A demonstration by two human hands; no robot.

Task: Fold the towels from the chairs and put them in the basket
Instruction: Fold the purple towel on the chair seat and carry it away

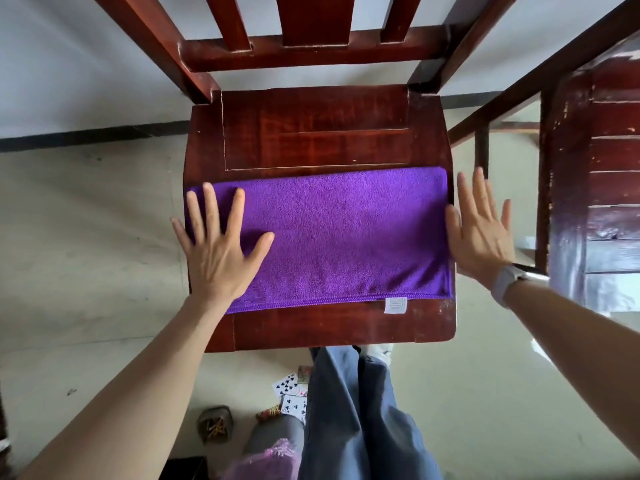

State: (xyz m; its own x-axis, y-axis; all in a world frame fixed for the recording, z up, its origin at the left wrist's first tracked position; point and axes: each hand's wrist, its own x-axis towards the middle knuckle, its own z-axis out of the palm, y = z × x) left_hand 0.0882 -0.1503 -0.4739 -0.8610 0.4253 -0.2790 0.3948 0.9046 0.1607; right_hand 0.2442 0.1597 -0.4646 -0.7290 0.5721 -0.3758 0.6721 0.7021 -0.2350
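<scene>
A purple towel [346,233] lies folded into a flat rectangle across the front half of a dark red wooden chair seat [311,133]. A white label sticks out at its near right corner. My left hand [218,247] rests flat on the towel's left end, fingers spread. Off the towel's right edge, my right hand [481,230] is spread wide, its thumb side touching the fold. Neither hand grips anything. No basket is in view.
A second dark wooden chair [595,168] stands close on the right. On the pale floor near my legs lie playing cards [291,393], a small container of sticks [214,424] and a pinkish bag [266,459]. The chair's slatted back [311,36] rises at the far side.
</scene>
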